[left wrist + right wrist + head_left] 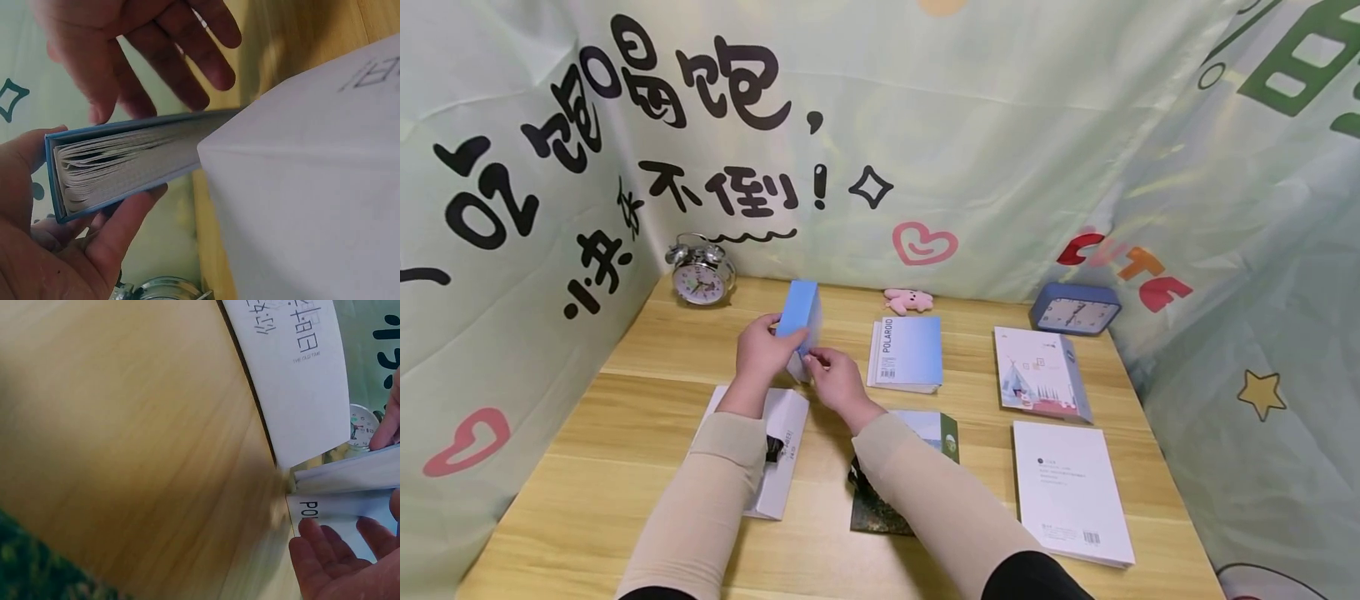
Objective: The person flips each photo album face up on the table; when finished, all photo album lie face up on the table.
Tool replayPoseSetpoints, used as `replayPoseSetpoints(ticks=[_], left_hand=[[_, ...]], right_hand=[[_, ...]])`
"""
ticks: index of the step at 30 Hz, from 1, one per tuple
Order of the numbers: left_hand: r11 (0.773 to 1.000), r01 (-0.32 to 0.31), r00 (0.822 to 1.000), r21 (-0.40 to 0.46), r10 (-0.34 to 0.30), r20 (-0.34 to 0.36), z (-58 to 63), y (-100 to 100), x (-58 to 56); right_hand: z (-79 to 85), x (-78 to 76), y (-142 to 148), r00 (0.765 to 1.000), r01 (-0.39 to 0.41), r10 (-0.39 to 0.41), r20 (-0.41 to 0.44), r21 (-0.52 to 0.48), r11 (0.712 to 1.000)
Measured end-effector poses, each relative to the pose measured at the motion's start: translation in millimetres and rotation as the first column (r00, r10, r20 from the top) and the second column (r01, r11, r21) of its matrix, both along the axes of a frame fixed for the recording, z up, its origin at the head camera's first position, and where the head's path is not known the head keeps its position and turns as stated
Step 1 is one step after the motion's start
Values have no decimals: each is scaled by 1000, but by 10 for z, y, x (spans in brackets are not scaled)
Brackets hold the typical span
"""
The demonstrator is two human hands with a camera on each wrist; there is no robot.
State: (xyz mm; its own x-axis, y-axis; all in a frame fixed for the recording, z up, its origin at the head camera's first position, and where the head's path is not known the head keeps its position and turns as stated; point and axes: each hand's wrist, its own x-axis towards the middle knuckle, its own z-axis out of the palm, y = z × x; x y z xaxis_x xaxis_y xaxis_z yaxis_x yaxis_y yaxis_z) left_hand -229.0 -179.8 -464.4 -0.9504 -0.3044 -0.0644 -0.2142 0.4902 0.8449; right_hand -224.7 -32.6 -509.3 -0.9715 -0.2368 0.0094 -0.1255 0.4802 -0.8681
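Observation:
My left hand [763,354] holds a thick blue album [800,308] upright, thumb on one cover and fingers on the other. Its many pale page edges show in the left wrist view. My right hand [838,383] is beside the album's near edge. In the left wrist view its fingers [181,87] are loosely extended and spread along the cover, not curled round it. Whether the album's lower end touches the table cannot be told. A white book [782,454] with dark lettering lies under my left forearm. A second blue album [917,354], marked POLAROID, lies right of my hands.
A dark green picture-covered book [880,508] lies partly under my right forearm. Two light-coloured books, one with a tent picture [1037,375] and one plain white [1067,492], lie at right. A silver alarm clock [702,279], pink plush toy [910,301] and blue clock [1077,308] stand along the back.

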Motion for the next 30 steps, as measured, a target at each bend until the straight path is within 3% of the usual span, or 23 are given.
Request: replayPoseSetpoints(ticks=[5,16,30], left_hand=[[999,-7,999,52,5,36,-30,-55,-1],[996,-53,992,69,45,122,-10,-220,-2],[997,-68,985,-31,72,159,-72,-434,22]], right_hand=[[-10,-13,23,998,-1,-4,68,73,997],[3,0,-50,996,-4,-12,87,180,984],[-38,-23,-38,993,-80,57,101,245,966]])
